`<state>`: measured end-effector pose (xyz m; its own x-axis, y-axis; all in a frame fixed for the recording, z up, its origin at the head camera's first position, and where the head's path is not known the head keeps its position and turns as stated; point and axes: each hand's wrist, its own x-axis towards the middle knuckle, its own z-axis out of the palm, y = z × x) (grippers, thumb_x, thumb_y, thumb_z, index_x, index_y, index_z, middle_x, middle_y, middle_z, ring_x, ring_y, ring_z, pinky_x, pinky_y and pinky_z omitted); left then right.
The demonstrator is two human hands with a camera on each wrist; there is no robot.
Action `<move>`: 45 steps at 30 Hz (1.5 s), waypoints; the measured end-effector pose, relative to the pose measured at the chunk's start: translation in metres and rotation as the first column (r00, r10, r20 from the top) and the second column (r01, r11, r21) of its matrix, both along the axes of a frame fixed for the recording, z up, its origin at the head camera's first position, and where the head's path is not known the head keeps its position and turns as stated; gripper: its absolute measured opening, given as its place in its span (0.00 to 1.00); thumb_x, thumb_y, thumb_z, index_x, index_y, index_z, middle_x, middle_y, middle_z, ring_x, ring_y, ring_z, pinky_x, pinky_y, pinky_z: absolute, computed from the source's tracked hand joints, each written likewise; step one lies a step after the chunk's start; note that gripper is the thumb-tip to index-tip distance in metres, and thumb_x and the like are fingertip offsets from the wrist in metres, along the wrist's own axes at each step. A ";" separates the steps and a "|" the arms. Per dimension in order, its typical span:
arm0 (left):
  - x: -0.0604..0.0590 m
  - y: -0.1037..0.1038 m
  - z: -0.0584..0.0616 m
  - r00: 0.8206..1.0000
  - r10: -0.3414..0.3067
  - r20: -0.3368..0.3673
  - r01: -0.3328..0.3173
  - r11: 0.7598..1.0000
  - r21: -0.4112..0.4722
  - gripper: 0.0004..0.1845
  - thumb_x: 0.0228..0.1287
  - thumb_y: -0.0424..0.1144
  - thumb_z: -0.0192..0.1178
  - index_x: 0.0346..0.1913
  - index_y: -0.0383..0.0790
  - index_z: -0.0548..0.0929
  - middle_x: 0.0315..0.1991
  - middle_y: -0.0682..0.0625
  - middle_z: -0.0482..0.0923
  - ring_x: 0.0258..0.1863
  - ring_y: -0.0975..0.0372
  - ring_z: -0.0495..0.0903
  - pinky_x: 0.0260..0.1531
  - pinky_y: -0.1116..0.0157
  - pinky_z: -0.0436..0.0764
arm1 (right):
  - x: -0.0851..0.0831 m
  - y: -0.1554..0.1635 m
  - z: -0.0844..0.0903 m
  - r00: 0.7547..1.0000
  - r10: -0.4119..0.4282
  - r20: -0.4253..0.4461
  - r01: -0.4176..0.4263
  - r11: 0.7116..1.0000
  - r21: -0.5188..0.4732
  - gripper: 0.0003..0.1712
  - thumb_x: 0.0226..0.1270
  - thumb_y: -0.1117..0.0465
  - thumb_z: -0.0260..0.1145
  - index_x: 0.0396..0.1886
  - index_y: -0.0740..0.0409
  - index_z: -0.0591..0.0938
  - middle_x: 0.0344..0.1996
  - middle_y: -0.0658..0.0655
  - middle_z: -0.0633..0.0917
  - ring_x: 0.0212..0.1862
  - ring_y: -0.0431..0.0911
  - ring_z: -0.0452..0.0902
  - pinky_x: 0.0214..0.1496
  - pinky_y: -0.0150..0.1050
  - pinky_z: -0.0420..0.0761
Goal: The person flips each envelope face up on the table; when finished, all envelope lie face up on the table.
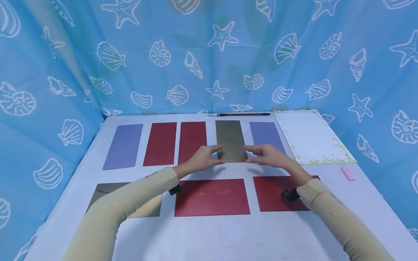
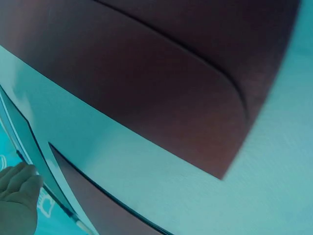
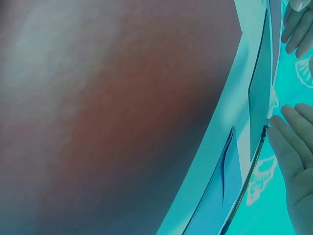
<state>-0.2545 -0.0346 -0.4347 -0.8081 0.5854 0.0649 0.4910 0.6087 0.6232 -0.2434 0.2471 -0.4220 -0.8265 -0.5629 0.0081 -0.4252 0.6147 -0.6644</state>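
Note:
A dark gold envelope [image 1: 230, 134] lies upright in the back row, between my two hands. My left hand [image 1: 204, 158] is over its left side, thumb and fingers spread apart and nothing between them. On the other side my right hand [image 1: 268, 155] has its fingertips by the envelope's right edge, fingers held out likewise. Behind the right hand lies a purple envelope [image 1: 266, 132], partly covered by it; a red envelope [image 1: 192, 137] is just left of the left hand. In the right wrist view the right hand [image 3: 296, 161] shows fairly straight fingers.
Another red envelope [image 1: 160, 143] and a purple one [image 1: 123, 146] continue the back row leftward. Nearer lie a gold envelope [image 1: 147, 206] and two red envelopes [image 1: 212, 199] [image 1: 272, 195], partly under the forearms. A brush [image 1: 245, 114], bordered paper [image 1: 310, 137] and pink eraser [image 1: 348, 174] lie around.

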 end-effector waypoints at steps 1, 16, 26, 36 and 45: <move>0.000 -0.001 0.000 1.000 0.014 -0.003 -0.014 1.000 -0.008 0.34 0.59 0.43 0.69 0.67 0.35 0.71 0.64 0.45 0.72 0.63 0.57 0.72 0.57 0.60 0.73 | -0.001 -0.002 0.000 1.000 0.003 0.010 -0.003 1.000 0.003 0.36 0.61 0.56 0.71 0.66 0.65 0.72 0.62 0.62 0.75 0.62 0.56 0.72 0.55 0.51 0.77; 0.002 0.014 -0.008 0.985 0.169 -0.044 -0.172 0.983 -0.068 0.45 0.56 0.46 0.71 0.71 0.30 0.61 0.40 0.42 0.83 0.33 0.62 0.76 0.28 0.72 0.74 | -0.013 -0.013 -0.006 1.000 -0.016 -0.008 0.016 0.993 0.113 0.38 0.61 0.53 0.71 0.66 0.68 0.70 0.46 0.69 0.83 0.25 0.45 0.71 0.27 0.38 0.70; 0.006 0.023 -0.011 0.975 0.220 -0.033 -0.222 0.964 -0.147 0.45 0.57 0.47 0.70 0.71 0.28 0.60 0.53 0.39 0.79 0.41 0.59 0.78 0.37 0.68 0.77 | -0.011 -0.014 -0.007 0.999 -0.026 0.020 0.023 0.992 0.124 0.36 0.61 0.55 0.71 0.66 0.66 0.71 0.62 0.65 0.74 0.39 0.49 0.75 0.28 0.37 0.69; 0.006 0.024 -0.014 0.971 0.232 -0.052 -0.237 0.964 -0.119 0.42 0.59 0.44 0.69 0.70 0.27 0.62 0.60 0.36 0.74 0.61 0.50 0.72 0.56 0.58 0.75 | -0.010 -0.014 -0.008 1.000 -0.027 0.009 0.026 0.993 0.117 0.37 0.62 0.56 0.70 0.66 0.67 0.70 0.63 0.66 0.73 0.54 0.53 0.76 0.35 0.38 0.72; 0.013 0.024 -0.013 0.967 0.251 -0.051 -0.251 0.968 0.016 0.41 0.59 0.40 0.69 0.70 0.27 0.62 0.63 0.37 0.71 0.62 0.52 0.71 0.54 0.61 0.76 | -0.009 -0.014 -0.004 1.000 -0.005 0.019 0.004 0.996 0.091 0.36 0.63 0.58 0.69 0.67 0.68 0.69 0.63 0.66 0.73 0.62 0.58 0.71 0.41 0.43 0.77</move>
